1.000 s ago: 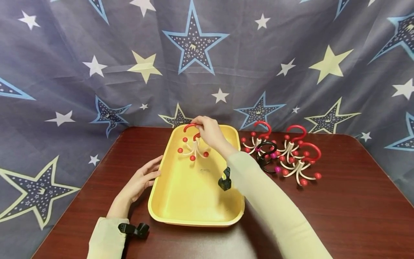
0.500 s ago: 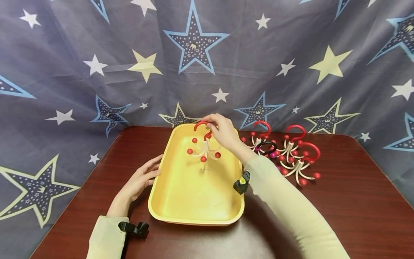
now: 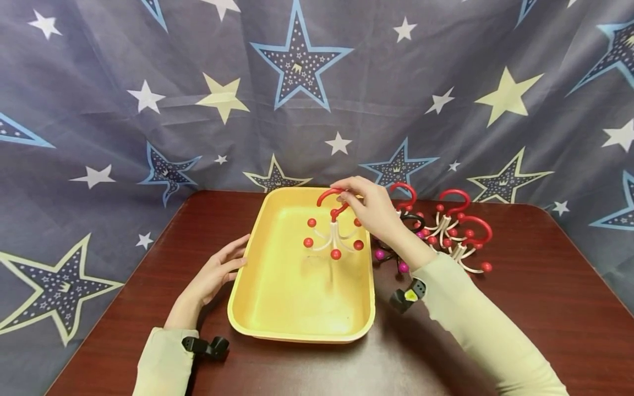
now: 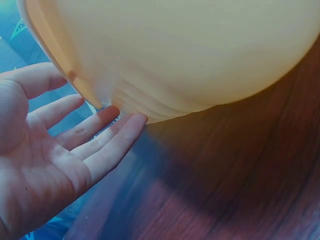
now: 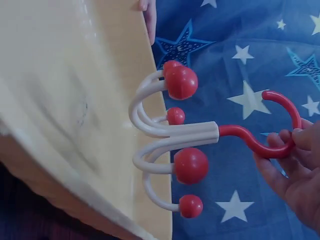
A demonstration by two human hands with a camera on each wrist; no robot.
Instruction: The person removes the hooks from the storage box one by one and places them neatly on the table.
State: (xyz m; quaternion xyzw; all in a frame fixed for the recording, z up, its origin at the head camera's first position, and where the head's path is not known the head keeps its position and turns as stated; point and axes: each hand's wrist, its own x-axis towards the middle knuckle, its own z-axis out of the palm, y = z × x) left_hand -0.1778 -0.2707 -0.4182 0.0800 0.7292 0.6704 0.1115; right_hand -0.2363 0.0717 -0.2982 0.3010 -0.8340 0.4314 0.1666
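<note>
My right hand [image 3: 369, 206] pinches the red hook of a multi-arm hanger [image 3: 334, 235]. The hanger has white curved arms tipped with red balls. It hangs upright above the yellow tub [image 3: 297, 330], toward its back right; the right wrist view shows thumb and fingers on the hook [image 5: 257, 145]. Against the tub's left side rests my left hand [image 3: 213, 275]. Its fingers are straight, with the fingertips [image 4: 137, 120] touching the outer wall [image 4: 160, 107] just under the rim. The tub holds nothing else that I can see.
Right of the tub stand more red-and-white hangers [image 3: 446, 224] close together. A black hanger with pink balls [image 3: 396, 261] is partly hidden behind my right forearm. The dark red tabletop [image 3: 520, 308] meets a star-patterned cloth [image 3: 297, 137] at the back.
My right hand has carried the red-and-white hanger rightward over the tub, from the left part toward the right rim. My left hand has stayed against the tub.
</note>
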